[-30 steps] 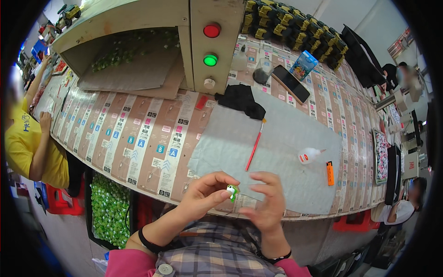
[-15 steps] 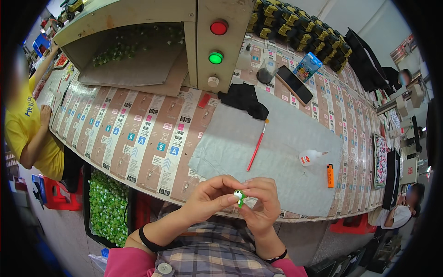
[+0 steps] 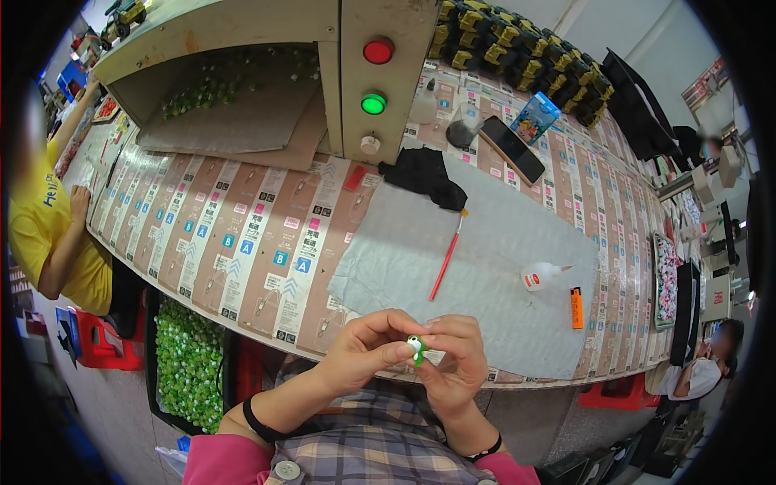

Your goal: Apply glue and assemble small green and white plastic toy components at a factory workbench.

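Note:
A small green-and-white figurine (image 3: 418, 349) is held between my two hands, just over the table's near edge. The thumb and fingers of my left hand (image 3: 364, 349) pinch it from one side. From the other side my right hand (image 3: 457, 360) grips it with thumb and bent fingers. Part of the figurine is hidden behind the fingertips. On the grey sheet (image 3: 501, 242) in front of my hands lie a red-handled paintbrush (image 3: 445, 263), a black cloth (image 3: 424, 174), a small white glue bottle (image 3: 543, 276) and an orange box cutter (image 3: 576, 308).
At the left a metal machine (image 3: 368, 129) with red and green buttons stands over more green pieces. A black crate (image 3: 187, 364) of green pieces is below the table. Further back are a phone (image 3: 512, 150) and a dark cup (image 3: 465, 125). A person in yellow (image 3: 61, 234) sits left.
My hands stay almost in place, still holding the figurine, which has turned very slightly in the fingers. The whole view has shifted a little.

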Demonstrator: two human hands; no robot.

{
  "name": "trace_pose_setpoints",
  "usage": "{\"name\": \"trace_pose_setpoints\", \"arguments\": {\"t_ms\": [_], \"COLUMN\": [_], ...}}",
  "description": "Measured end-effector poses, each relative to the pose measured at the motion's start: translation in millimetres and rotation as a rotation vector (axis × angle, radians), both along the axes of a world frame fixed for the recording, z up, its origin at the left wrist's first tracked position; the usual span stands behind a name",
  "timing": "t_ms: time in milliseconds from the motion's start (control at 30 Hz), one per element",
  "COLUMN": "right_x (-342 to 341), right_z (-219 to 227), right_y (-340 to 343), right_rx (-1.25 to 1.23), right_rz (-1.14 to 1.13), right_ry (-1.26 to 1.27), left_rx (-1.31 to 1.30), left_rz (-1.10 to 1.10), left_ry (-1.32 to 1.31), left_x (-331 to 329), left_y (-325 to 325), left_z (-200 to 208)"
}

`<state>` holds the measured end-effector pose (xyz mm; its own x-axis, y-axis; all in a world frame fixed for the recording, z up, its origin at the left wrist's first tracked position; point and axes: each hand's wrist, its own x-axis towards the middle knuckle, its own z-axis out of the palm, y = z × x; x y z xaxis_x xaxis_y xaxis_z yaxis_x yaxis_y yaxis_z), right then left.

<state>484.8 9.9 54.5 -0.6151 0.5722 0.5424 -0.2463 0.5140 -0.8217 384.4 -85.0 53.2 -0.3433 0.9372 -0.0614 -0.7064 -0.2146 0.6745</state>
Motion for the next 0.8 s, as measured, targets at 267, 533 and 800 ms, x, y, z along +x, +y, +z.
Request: {"name": "trace_pose_setpoints", "arguments": {"t_ms": [267, 533, 800], "right_x": [-1, -8, -12], "right_z": [-9, -28, -41], "right_y": [3, 7, 9], "right_rx": [-0.002, -0.056, -0.094], "right_rz": [-0.027, -0.052, -0.055], "right_ry": [-0.068, -0.16, -0.164], "left_rx": [-0.04, -0.109, -0.124], "left_rz": [-0.034, -0.006, -0.023], "left_ry": [-0.014, -0.13, -0.116], "left_x": [-5, -10, -17], "left_y": [1, 14, 15], "left_z": [-16, -37, -54]}}
